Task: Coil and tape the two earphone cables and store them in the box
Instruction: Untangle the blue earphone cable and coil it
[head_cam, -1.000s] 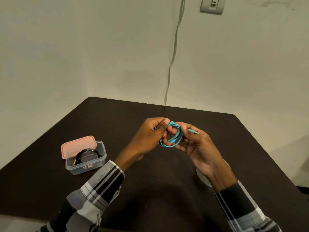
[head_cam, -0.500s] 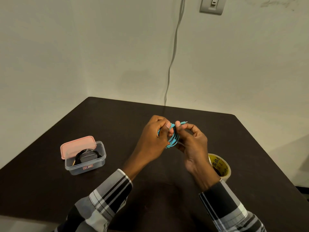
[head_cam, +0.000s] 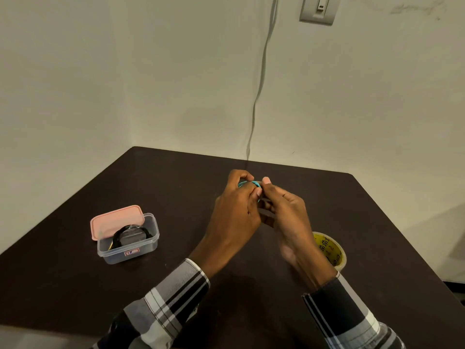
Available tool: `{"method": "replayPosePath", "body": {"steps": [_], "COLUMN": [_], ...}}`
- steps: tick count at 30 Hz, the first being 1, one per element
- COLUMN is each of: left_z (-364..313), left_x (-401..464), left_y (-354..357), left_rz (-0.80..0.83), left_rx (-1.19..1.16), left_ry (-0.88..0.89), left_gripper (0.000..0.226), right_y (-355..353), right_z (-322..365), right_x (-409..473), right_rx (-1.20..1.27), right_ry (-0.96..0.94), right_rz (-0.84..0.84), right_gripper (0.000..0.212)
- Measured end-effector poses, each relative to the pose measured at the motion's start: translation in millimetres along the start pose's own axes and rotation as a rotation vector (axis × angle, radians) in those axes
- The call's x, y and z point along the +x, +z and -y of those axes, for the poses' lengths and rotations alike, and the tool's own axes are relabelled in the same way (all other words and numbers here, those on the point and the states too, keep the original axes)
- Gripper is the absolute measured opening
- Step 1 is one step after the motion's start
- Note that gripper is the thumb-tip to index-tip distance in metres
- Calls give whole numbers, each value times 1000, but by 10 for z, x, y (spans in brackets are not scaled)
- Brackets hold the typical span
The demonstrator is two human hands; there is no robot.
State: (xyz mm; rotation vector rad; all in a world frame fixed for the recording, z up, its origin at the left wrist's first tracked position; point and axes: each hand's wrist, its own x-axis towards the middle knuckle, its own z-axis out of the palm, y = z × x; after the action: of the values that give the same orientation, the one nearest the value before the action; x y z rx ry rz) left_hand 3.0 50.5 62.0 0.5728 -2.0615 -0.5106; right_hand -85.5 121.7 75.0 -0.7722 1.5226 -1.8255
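Both hands meet above the middle of the dark table [head_cam: 176,187], closed round a coiled turquoise earphone cable [head_cam: 254,183]. My left hand [head_cam: 235,210] grips the coil from the left, and only a short arc of it shows above the fingers. My right hand [head_cam: 284,212] pinches the coil from the right with thumb and fingertips. A clear plastic box [head_cam: 130,244] stands at the left, its pink lid [head_cam: 114,220] leaning on its back rim. A coiled black cable [head_cam: 129,234] lies inside the box.
A roll of clear tape [head_cam: 332,250] with a yellow printed core lies on the table just right of my right wrist. A grey wire [head_cam: 260,79] runs down the wall behind the table, below a wall switch [head_cam: 318,8].
Both hands have closed tighter over the turquoise coil and turned it edge-on, so most of it is now hidden. My right hand shifted left, uncovering the tape roll.
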Motion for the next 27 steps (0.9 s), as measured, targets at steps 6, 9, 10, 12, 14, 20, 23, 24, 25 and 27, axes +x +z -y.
{"method": "replayPosePath", "body": {"steps": [6, 9, 10, 12, 14, 20, 23, 24, 25, 27], "left_z": [-73, -95, -101, -97, -83, 16, 112, 131, 143, 161], "left_x": [-25, -22, -7, 36, 89, 205, 218, 216, 217, 200], "left_y": [-70, -114, -141, -208, -277, -462, -464, -458, -459, -462], "left_rz": [99, 135, 135, 121, 101, -1, 139, 220, 305, 438], "left_rx": [101, 63, 23, -122, -368, -595, -554, -574, -593, -628], "left_ry": [47, 28, 2, -83, -234, -455, -475, -498, -519, -556], "left_gripper": [12, 18, 20, 21, 19, 10, 17, 20, 24, 30], "right_y": [-41, -91, -113, -165, -219, -288, -294, -300, -302, -310], "right_z": [74, 89, 92, 105, 115, 211, 245, 244, 247, 237], "right_x": [7, 38, 48, 67, 93, 128, 141, 146, 154, 171], "right_rx": [28, -11, -37, -99, -172, -260, -291, -305, -316, -335], "right_ry": [1, -19, -31, -52, -67, -49, -51, -54, -56, -55], "right_rz": [99, 116, 124, 131, 127, 177, 203, 217, 234, 274], "right_gripper": [20, 20, 20, 20, 19, 17, 15, 15, 15, 17]}}
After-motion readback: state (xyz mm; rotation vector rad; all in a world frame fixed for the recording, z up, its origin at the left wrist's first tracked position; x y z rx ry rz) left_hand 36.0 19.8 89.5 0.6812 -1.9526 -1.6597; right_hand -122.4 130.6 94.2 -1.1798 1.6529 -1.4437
